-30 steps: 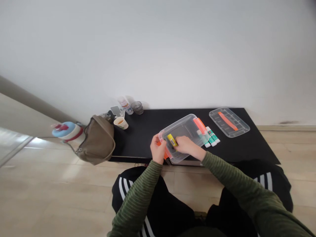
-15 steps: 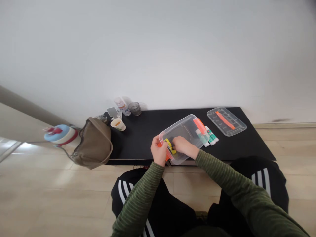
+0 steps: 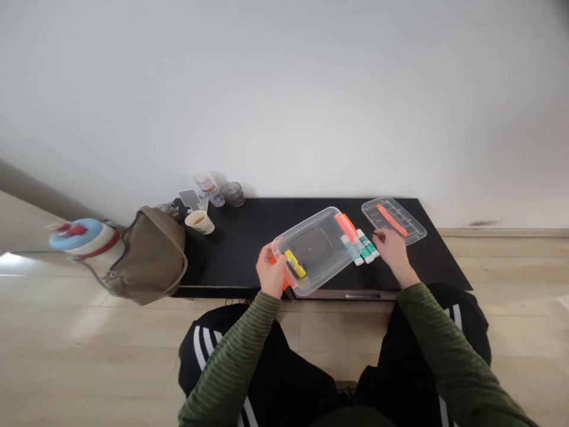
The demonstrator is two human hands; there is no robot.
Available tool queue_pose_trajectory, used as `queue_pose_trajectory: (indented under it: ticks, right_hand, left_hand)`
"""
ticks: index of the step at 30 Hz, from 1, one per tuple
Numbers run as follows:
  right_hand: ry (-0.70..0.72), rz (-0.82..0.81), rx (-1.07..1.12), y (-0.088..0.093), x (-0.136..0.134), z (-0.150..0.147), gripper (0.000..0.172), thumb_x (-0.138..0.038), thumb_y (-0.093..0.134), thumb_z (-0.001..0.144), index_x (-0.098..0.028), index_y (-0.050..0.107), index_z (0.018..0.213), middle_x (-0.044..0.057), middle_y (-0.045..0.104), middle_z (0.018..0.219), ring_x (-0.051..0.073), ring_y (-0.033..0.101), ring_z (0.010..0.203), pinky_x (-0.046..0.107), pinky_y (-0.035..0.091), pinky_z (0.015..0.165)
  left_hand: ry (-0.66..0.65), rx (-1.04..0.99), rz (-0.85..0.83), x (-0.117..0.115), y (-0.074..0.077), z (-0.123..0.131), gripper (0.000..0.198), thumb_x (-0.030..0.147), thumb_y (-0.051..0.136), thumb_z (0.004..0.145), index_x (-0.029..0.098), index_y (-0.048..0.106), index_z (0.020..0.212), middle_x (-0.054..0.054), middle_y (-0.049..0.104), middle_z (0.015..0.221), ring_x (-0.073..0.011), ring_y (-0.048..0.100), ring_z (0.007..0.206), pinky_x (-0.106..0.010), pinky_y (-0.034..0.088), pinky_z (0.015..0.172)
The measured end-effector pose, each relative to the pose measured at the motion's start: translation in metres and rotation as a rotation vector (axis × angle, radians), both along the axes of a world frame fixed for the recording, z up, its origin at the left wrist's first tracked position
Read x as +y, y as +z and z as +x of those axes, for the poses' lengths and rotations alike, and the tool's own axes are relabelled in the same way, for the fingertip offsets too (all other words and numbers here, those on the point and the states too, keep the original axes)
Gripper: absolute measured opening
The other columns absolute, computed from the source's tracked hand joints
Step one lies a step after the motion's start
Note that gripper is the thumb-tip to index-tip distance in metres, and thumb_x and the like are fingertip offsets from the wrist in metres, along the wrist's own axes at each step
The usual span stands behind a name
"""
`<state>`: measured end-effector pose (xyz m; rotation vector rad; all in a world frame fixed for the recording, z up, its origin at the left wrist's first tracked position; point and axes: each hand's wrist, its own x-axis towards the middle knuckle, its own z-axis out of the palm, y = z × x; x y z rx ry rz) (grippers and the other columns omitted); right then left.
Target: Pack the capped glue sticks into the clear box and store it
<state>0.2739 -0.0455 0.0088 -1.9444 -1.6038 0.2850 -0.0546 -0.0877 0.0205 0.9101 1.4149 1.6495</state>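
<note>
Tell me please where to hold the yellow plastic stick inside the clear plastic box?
Pinch the stick at its middle, on the long sides, from above, with the right hand: it lies diagonally on the box floor, and the left hand is at the rim.

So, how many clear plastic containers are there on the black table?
2. One deep clear box sits near the front edge of the table, held at its rim by the left hand; one shallow clear tray lies toward the right end, beside the right hand.

Nothing legible: the printed labels on the yellow glue stick (image 3: 295, 264) and the green-and-white glue sticks (image 3: 361, 247) are too small to read.
</note>
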Motion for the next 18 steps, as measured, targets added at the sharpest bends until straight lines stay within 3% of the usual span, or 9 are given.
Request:
queue_pose_trajectory:
  ticks: [3, 6, 14, 18]
  right_hand:
    - [0.016, -0.168, -0.087, -0.029, 0.009, 0.009, 0.025, -0.027, 0.059, 0.084, -0.013, 0.071, 0.101, 0.011, 0.071, 0.096, 0.02, 0.064, 0.086, 0.029, 0.044, 0.074]
    - [0.003, -0.224, -0.134, -0.042, 0.011, 0.006, 0.026, -0.034, 0.059, 0.085, -0.016, 0.072, 0.1, 0.011, 0.07, 0.097, 0.021, 0.063, 0.087, 0.029, 0.042, 0.071]
    - [-0.042, -0.216, -0.261, -0.05, 0.014, 0.002, 0.033, -0.038, 0.056, 0.086, -0.016, 0.072, 0.107, 0.015, 0.068, 0.104, 0.028, 0.06, 0.102, 0.032, 0.041, 0.075]
    - [-0.069, -0.228, -0.147, -0.052, 0.015, 0.005, 0.033, -0.037, 0.057, 0.084, -0.014, 0.071, 0.104, 0.015, 0.07, 0.1, 0.026, 0.063, 0.094, 0.032, 0.041, 0.075]
  left_hand:
    - [0.007, -0.002, -0.001, 0.001, 0.0, 0.0, 0.033, 0.015, 0.062, 0.065, 0.02, 0.067, 0.097, -0.004, 0.071, 0.1, -0.0182, 0.068, 0.092, -0.032, 0.053, 0.086]
    - [0.008, 0.001, -0.005, 0.002, 0.001, 0.001, 0.031, 0.015, 0.062, 0.066, 0.02, 0.066, 0.096, -0.003, 0.071, 0.099, -0.018, 0.068, 0.092, -0.032, 0.053, 0.085]
    - [-0.005, -0.018, -0.021, 0.005, 0.001, 0.003, 0.03, 0.014, 0.06, 0.066, 0.02, 0.065, 0.095, -0.003, 0.071, 0.103, -0.0181, 0.068, 0.095, -0.032, 0.053, 0.088]
    - [0.001, -0.008, -0.012, 0.007, -0.001, 0.004, 0.029, 0.012, 0.058, 0.066, 0.02, 0.064, 0.094, -0.003, 0.071, 0.105, -0.0176, 0.068, 0.097, -0.032, 0.052, 0.09]
